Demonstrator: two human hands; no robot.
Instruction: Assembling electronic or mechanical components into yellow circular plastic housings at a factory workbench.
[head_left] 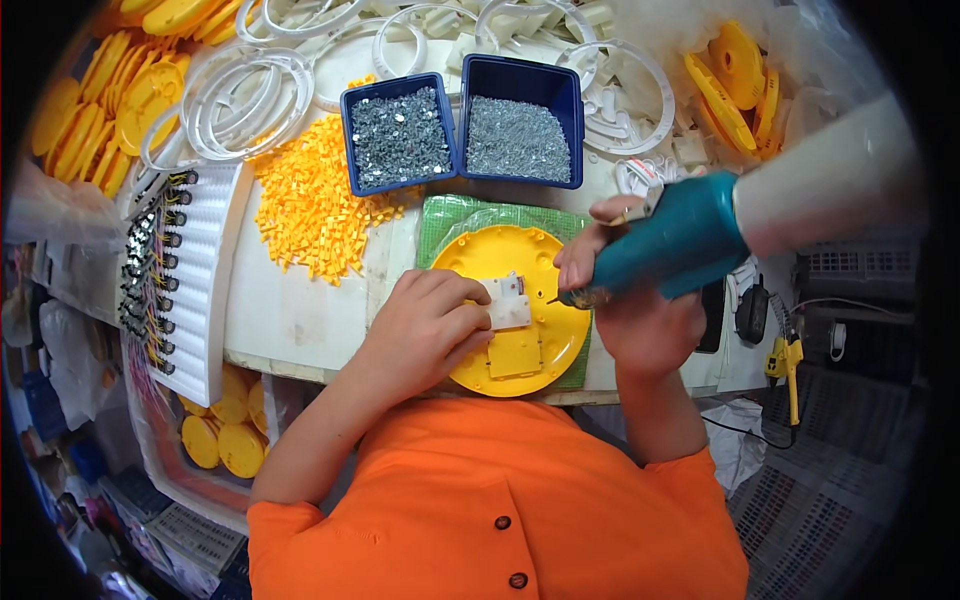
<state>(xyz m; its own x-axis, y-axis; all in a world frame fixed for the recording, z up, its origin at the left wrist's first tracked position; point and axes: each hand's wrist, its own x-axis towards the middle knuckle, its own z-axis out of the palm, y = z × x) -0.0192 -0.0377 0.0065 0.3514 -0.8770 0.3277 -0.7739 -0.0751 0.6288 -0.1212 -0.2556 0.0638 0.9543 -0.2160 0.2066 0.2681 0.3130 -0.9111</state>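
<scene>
A round yellow plastic disc (566, 345) lies on a green mat (450, 219) in front of me. On the disc sits a small white plastic piece (511, 311), above a yellow rectangular raised part (515, 354). The bent fingers of my left hand (428, 325) press against the white piece's left side, their tips partly hidden. In my right hand (650, 325), which is blurred, is a teal power screwdriver (675, 235). Its thin bit points left and hovers over the disc's right side, apart from the white piece as far as I can tell.
Two blue bins, one of dark screws (400, 135) and one of silver screws (518, 135), stand behind the mat. Small yellow parts (315, 205) lie piled left of them. A white foam tray (205, 280) holds wired components. Clear rings (250, 100) and yellow discs (150, 105) crowd the back.
</scene>
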